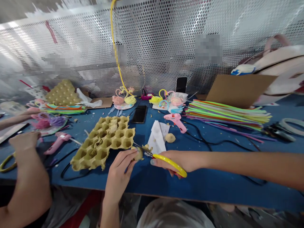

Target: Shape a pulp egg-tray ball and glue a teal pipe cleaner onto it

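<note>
My left hand (pixel 122 167) is closed, its fingers pinching a small cup cut from an egg carton (pixel 137 155). A pair of scissors (pixel 169 163) with yellow and red handles is in my right hand (pixel 180 160), and the blades point left at the cup's edge. Whether the blades are parted is too small to tell. Left of the cup lies the egg carton (pixel 111 133), its near right side cut away in a ragged edge. Another cut cup (pixel 170 137) rests beside a folded white paper (pixel 156 136), just beyond my right hand.
A pink glue gun (pixel 175 122) and its black cord lie behind my right hand. Pipe cleaners (pixel 225 115) are heaped at right, a phone (pixel 139 114) behind the carton. At left are a co-worker's arms (pixel 30 167) and another glue gun (pixel 58 142). A perforated metal panel (pixel 156 38) stands behind.
</note>
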`<state>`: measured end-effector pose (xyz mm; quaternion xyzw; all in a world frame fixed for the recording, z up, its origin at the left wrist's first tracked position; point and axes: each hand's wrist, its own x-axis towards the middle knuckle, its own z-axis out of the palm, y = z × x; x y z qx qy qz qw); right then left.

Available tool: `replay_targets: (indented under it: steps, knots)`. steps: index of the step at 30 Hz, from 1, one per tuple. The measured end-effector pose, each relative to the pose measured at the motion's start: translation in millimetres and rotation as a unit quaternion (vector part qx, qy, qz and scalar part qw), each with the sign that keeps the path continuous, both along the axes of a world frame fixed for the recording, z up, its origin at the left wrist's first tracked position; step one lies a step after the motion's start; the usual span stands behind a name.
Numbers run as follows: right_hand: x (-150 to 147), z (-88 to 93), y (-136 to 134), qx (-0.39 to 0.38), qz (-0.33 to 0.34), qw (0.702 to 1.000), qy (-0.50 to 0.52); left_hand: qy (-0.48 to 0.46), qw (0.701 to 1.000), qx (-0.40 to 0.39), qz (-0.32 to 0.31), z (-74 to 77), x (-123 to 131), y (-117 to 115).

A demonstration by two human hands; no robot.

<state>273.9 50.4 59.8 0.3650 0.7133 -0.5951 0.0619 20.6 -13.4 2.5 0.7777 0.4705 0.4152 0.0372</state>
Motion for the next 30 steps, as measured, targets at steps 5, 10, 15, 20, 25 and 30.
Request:
replay_targets:
  steps: [5, 10, 15, 20, 25, 30]
  knots:
    - [-2.5, -4.3, -2.4, 0.049, -0.047, 0.997, -0.028, 0.014, 1.000, -0.005, 0.010, 0.0, -3.9, -4.9]
    - [-6.6, 2.5, -4.3, 0.078, -0.021, 0.994, -0.070, 0.020, 1.000, -0.006, 0.018, 1.7, -5.0, -8.7]
    - [-7.6, 11.4, -5.6, 0.090, 0.003, 0.994, -0.063, 0.016, 1.000, -0.015, 0.021, 2.1, -6.7, -10.3]
    - [-7.1, 25.6, -6.9, 0.098, 0.033, 0.993, -0.062, -0.010, 0.999, -0.043, 0.016, 1.7, -10.7, -9.8]
    - [-0.2, 28.2, -6.5, 0.070, 0.042, 0.996, -0.037, -0.060, 0.995, -0.075, 0.010, 5.9, -19.4, -9.4]
    - [1.3, 16.3, -10.3, -0.046, -0.031, 0.998, 0.017, -0.173, 0.980, -0.094, 0.006, 0.5, -18.4, -8.9]
